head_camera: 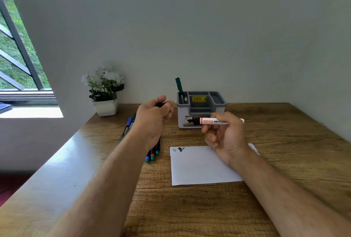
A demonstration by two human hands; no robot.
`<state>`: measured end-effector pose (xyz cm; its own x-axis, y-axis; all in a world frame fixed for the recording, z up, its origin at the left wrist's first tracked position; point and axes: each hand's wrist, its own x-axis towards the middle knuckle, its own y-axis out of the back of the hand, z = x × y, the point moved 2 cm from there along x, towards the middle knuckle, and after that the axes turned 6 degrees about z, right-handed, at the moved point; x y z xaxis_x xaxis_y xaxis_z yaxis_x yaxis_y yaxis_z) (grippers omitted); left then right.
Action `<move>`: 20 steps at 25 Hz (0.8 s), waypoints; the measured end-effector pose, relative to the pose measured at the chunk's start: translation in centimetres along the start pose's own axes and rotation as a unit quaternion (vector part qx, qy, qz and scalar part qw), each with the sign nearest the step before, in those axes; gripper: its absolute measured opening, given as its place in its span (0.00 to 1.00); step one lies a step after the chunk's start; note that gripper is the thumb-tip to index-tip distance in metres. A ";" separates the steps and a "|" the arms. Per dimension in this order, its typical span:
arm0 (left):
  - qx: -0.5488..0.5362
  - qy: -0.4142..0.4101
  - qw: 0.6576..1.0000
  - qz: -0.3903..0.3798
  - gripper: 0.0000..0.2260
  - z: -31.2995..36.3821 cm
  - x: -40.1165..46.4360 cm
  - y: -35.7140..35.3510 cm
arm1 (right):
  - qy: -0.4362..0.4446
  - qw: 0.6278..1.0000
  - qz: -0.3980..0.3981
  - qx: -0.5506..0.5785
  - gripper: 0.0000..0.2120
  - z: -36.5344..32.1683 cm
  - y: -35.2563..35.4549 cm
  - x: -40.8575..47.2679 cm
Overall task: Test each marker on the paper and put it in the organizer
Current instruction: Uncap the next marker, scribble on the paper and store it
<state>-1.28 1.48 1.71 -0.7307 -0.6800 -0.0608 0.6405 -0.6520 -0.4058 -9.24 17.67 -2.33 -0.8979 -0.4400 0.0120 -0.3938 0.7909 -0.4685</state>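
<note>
Marker testing under way at a wooden desk, most pens still waiting

At frame centre the right hand (226, 138) curls its fingers round an uncapped white whiteboard marker with a red label (218, 121), while the left hand (153, 117) pinches its black cap (160, 105). The white paper sheet (199, 166) bears two small marks; the grey plastic organizer (201, 109) holds a green-capped marker (179, 85), and a bundle of dark markers (152, 155) lies left of the sheet, apparently untested.

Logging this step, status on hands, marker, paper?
Right hand grips uncapped whiteboard marker, held above the table. Left hand holds black cap. Paper has two marks, unobstructed. Organizer holds one green marker.
</note>
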 end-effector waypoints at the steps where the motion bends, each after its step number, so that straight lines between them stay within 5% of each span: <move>1: -0.016 0.007 1.000 -0.001 0.10 0.0 0.0 0.0 | -0.002 1.000 0.003 -0.001 0.11 0.0 0.0 0.0; 20: -0.015 0.050 0.998 -0.027 0.12 -1.6 -0.1 -0.8 | -0.009 0.999 0.028 -0.015 0.07 -0.1 -0.3 0.1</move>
<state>-2.03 2.60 0.60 -0.7849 -0.6060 -0.1291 0.5935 -0.6756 -0.4373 -9.25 17.43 -2.14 -0.9149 -0.4027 -0.0296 -0.3495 0.8264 -0.4416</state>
